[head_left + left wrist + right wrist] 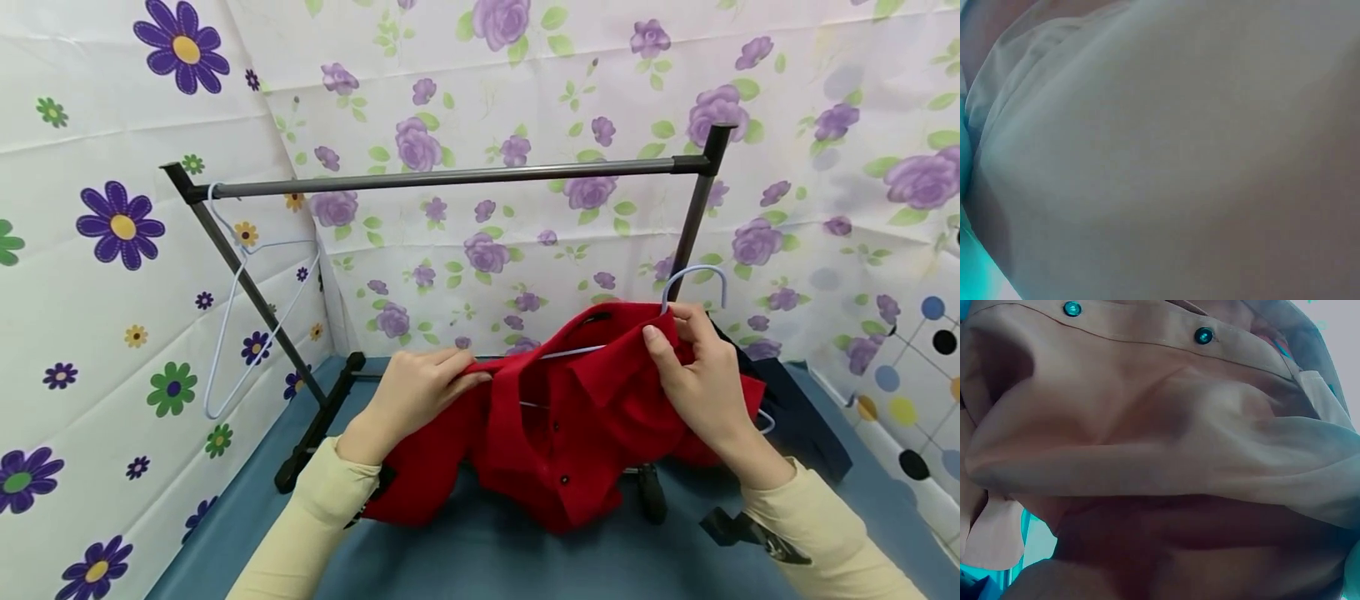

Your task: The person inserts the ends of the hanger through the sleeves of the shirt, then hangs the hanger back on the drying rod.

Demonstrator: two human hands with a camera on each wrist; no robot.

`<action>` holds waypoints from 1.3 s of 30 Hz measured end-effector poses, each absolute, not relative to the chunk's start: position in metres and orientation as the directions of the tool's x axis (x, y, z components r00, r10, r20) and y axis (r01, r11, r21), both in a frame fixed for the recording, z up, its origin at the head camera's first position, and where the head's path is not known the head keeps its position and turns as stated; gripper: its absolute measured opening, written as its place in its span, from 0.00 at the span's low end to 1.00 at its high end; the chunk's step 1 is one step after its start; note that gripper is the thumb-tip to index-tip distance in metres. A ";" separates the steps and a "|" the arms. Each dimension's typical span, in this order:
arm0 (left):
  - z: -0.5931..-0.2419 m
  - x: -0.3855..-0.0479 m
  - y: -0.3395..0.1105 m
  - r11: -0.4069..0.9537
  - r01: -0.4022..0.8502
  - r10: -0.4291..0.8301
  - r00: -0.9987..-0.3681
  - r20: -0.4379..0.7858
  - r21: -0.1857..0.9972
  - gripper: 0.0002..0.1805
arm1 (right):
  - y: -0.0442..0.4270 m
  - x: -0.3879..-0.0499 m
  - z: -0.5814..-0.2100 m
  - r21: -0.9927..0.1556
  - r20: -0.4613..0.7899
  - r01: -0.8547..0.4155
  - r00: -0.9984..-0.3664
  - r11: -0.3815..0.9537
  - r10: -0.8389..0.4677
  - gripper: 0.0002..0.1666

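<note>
A red buttoned shirt point(600, 417) hangs between both hands in the head view, its collar towards the right. A light blue hanger point(573, 352) runs through its neck opening, and the hook sticks up beyond the collar. My left hand point(416, 396) pinches the shirt's shoulder cloth at the left. With thumb and fingers, my right hand point(705, 379) grips the collar just below the hook; whether it also holds the hanger is hidden. Shirt cloth point(1166, 137) fills the left wrist view, blurred. In the right wrist view, the shirt front point(1147, 412) shows folds and two buttons, its colours distorted.
Behind the shirt stands a dark metal clothes rack point(450, 177). Another light blue hanger point(225, 333) hangs at the rack's left end. A dark navy garment point(798, 425) lies at the right on the blue-covered table point(480, 567). Flower-patterned sheets surround the table.
</note>
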State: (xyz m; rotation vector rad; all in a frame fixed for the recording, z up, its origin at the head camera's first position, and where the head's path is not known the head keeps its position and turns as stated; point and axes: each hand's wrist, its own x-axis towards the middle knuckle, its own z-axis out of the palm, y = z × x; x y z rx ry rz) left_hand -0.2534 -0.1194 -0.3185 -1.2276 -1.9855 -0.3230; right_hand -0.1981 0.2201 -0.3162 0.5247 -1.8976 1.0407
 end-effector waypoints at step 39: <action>-0.302 -0.250 -0.052 0.366 0.901 0.726 -0.122 0.677 -0.231 0.23 | 0.195 -0.194 -0.327 -0.568 0.659 -0.639 -0.731 0.518 -0.179 0.33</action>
